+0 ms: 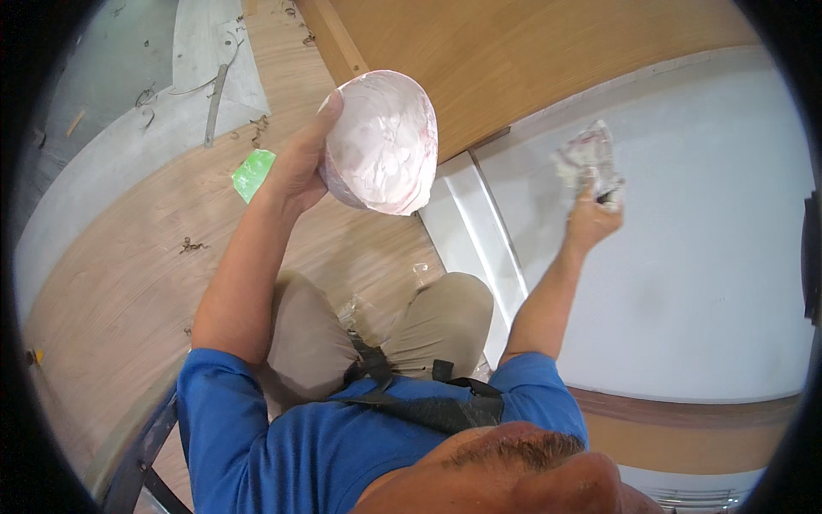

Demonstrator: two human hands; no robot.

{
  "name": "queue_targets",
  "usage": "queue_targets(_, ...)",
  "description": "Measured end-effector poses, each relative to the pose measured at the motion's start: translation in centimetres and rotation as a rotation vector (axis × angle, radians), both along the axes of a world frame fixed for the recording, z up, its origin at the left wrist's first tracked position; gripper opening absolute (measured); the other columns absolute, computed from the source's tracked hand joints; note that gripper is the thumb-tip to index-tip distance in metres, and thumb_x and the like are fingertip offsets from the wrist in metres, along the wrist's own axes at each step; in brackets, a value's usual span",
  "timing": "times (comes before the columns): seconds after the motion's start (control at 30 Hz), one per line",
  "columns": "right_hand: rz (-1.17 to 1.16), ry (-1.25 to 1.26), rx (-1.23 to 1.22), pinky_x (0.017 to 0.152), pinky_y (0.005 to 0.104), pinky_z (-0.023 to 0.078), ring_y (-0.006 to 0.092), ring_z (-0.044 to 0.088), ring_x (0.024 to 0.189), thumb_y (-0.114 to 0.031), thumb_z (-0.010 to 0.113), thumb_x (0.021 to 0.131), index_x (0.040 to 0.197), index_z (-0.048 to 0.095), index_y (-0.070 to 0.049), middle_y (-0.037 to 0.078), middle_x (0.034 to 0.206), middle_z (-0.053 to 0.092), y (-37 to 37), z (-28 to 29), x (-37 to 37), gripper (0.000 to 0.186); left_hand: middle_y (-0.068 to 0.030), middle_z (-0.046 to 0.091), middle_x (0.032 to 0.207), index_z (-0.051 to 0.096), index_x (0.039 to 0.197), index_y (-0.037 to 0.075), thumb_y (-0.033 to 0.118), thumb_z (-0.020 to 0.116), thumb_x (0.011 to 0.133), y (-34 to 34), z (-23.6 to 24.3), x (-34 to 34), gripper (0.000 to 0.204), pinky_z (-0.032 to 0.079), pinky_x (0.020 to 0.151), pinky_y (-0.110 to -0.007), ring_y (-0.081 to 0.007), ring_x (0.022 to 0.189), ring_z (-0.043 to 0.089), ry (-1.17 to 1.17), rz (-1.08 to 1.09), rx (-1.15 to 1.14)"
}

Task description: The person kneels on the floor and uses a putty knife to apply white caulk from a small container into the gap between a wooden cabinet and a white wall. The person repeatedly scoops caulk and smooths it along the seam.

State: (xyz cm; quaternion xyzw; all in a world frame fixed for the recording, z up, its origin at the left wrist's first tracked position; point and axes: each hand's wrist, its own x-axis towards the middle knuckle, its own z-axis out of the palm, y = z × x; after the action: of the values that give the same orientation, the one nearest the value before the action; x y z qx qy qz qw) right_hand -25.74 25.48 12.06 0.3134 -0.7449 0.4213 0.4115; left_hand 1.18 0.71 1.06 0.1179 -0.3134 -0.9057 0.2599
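My left hand (301, 167) is closed on the side of a round bowl (335, 184), with the thumb at its rim. The bowl is tilted so its inside shows, coated with white, slightly pinkish putty (381, 137). Off to the right, my right hand (592, 221) grips a flat putty-smeared spreader (591, 158). White paste covers the tool and some of the fingers, and its exact shape is blurred. The spreader is over a smooth white panel (668, 283); whether it touches the surface I cannot tell.
Wood-grain boarding (145, 283) lies at the left, with a green scrap (253, 175), a metal strip (217, 104) and curled shavings (193, 246). An orange-brown wood panel (514, 51) borders the white one at the top. A dark metal frame (141, 454) stands at lower left.
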Motion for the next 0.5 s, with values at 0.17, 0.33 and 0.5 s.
queue_targets(0.17, 0.143, -0.392, -0.081, 0.069, 0.0299, 0.050, 0.0144, 0.062, 0.074, -0.003, 0.073, 0.082, 0.094, 0.067, 0.008, 0.010, 0.086, 0.070, 0.1, -11.9, -4.4, 0.017, -0.0195, 0.046, 0.141, 0.037, 0.144, 0.002, 0.060, 0.054, 0.092, 0.0, -0.8, -0.5, 0.080, 0.042, 0.107, -0.047, -0.0325, 0.130, 0.047, 0.040, 0.052, -0.020)
queue_targets(0.33, 0.207, -0.551, -0.199, 0.072, 0.0300, 0.049, 0.0149, 0.063, 0.077, -0.003, 0.073, 0.082, 0.096, 0.067, 0.009, 0.010, 0.086, 0.070, -1.6, -16.4, -7.0, 0.019, -0.0188, 0.044, 0.143, 0.037, 0.144, 0.002, 0.058, 0.052, 0.094, 1.0, 0.4, -0.2, 0.076, 0.041, 0.107, -0.048, -0.0334, 0.131, 0.045, 0.020, 0.155, -0.022)
queue_targets(0.5, 0.199, -0.601, -0.335, 0.070, 0.0306, 0.049, 0.0159, 0.062, 0.075, -0.004, 0.073, 0.082, 0.098, 0.067, 0.008, 0.011, 0.085, 0.070, -2.7, -19.9, -9.5, 0.021, -0.0177, 0.043, 0.144, 0.036, 0.146, 0.005, 0.057, 0.053, 0.094, 1.5, 0.5, 0.4, 0.075, 0.040, 0.108, -0.050, -0.0333, 0.133, 0.043, 0.029, 0.180, -0.027)
